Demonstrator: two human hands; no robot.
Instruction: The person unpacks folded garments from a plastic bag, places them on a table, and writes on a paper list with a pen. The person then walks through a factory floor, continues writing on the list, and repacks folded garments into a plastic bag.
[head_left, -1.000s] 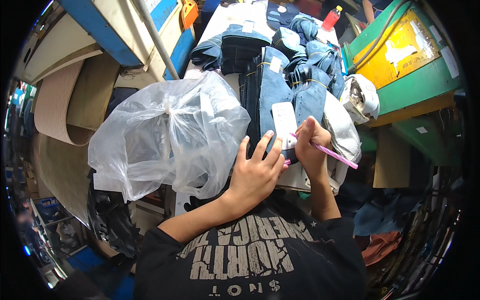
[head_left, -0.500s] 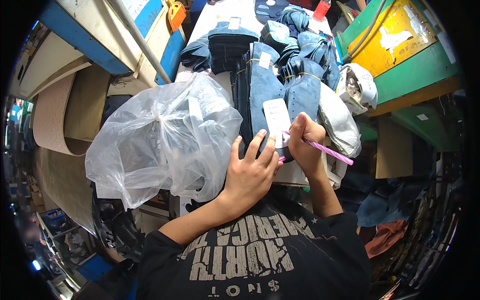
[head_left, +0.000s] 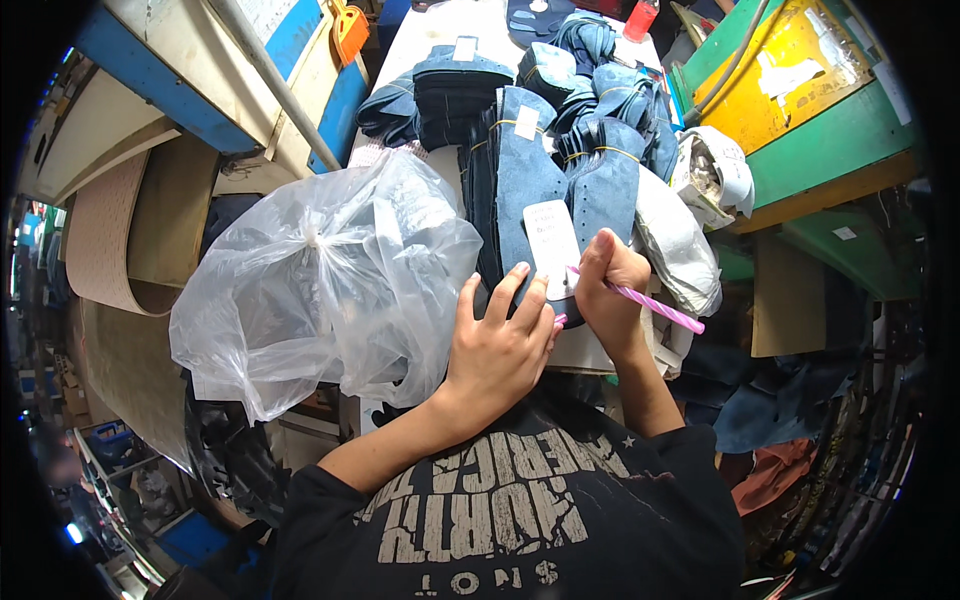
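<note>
A white card tag [head_left: 551, 232] with handwriting lies on a stack of blue suede pieces [head_left: 525, 170]. My right hand [head_left: 612, 285] is closed around a pink-and-white striped pen [head_left: 655, 308], its tip at the lower part of the tag. My left hand [head_left: 503, 335] rests at the tag's lower left edge, its fingers spread over the near end of the stack. A small pink pen cap [head_left: 560, 320] pokes out by its thumb side and looks held there; the thumb is mostly hidden.
Left of the stack sits a knotted clear plastic bag [head_left: 320, 280]. More banded suede bundles [head_left: 465, 85] fill the table behind. At the right are a white sack [head_left: 680, 245] and a green and yellow machine [head_left: 820, 110]. A red bottle [head_left: 641, 20] stands far back.
The tag has shifted slightly left, uncovering more of its writing. Both hands keep nearly the same places, the pen still touching or just above the tag.
</note>
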